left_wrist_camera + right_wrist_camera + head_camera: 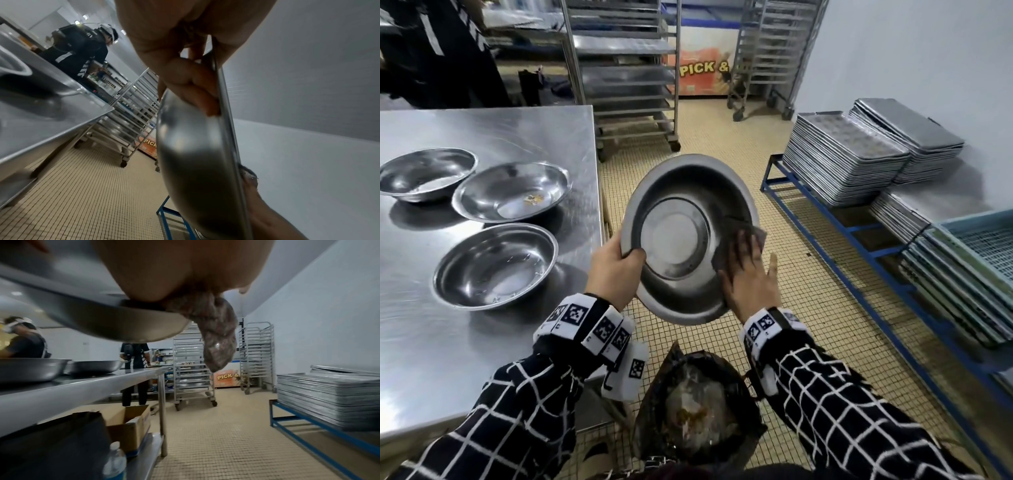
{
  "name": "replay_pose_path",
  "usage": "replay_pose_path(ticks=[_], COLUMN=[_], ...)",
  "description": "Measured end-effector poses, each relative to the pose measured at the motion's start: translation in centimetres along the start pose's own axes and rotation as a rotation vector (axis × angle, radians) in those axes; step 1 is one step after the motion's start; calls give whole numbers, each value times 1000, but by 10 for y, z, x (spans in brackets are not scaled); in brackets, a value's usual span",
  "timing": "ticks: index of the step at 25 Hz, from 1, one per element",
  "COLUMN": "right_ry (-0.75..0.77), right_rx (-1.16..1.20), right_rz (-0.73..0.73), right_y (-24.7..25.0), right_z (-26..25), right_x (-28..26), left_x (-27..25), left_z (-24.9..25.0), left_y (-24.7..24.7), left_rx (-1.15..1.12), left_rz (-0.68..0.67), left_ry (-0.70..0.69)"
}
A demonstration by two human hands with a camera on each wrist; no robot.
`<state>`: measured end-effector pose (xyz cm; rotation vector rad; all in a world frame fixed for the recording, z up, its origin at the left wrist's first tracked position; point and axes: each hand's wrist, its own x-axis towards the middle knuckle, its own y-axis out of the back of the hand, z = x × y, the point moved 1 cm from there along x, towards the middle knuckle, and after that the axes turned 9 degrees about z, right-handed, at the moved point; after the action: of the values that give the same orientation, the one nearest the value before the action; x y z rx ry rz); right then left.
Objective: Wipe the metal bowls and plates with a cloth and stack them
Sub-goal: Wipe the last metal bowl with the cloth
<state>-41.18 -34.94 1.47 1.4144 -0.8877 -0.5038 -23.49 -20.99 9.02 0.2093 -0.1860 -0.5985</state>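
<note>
I hold a metal bowl [678, 240] tilted in the air beside the table, its inside facing me. My left hand [619, 263] grips its left rim, thumb inside and fingers [195, 91] behind on the outer wall [195, 162]. My right hand [746, 270] presses a grey-brown cloth [758, 234] flat against the bowl's right inner wall, fingers spread, thumb free. The cloth [220, 340] hangs over the rim below the bowl [102, 321]. Three more metal bowls [426, 173] [512, 195] [496, 265] sit upright and apart on the steel table [482, 342].
A bin lined with a dark bag [698, 411] stands under the held bowl. Stacked baking trays [842, 161] and a blue crate [983, 246] fill a blue floor rack on the right. Wheeled racks [626, 68] stand behind; a person [431, 51] is at the far left.
</note>
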Motion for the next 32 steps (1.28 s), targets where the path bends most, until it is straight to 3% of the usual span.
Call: replay_pose_path(ticks=[4, 6, 9, 11, 14, 18, 20, 26, 29, 31, 32], right_ry=[-169, -249, -261, -342, -525, -822, -881, -691, -611, -433, -293], right_rx=[314, 554, 694, 797, 918, 1153, 1262, 1201, 1113, 1030, 971], right_rz=[141, 100, 55, 48, 173, 362, 388, 251, 319, 318, 242], right_y=[24, 42, 55, 48, 37, 37, 42, 58, 67, 71, 68], right_z=[14, 18, 20, 17, 6, -19, -32, -38, -39, -51, -61], right_x=[25, 35, 37, 29, 17, 7, 4, 5, 0, -1, -1], left_x=[3, 7, 14, 18, 15, -9, -21, -9, 9, 17, 17], left_z=[-4, -6, -13, -17, -15, -20, -23, -9, -12, -11, -4], left_y=[7, 15, 25, 27, 25, 14, 4, 2, 16, 23, 25], left_rx=[-30, -11, -23, -69, -102, -356, -330, -251, -205, -138, -117], left_rz=[-33, -69, -99, -40, 91, -21, -49, 82, 107, 69, 55], left_ry=[141, 207, 282, 264, 139, 97, 79, 217, 223, 176, 153])
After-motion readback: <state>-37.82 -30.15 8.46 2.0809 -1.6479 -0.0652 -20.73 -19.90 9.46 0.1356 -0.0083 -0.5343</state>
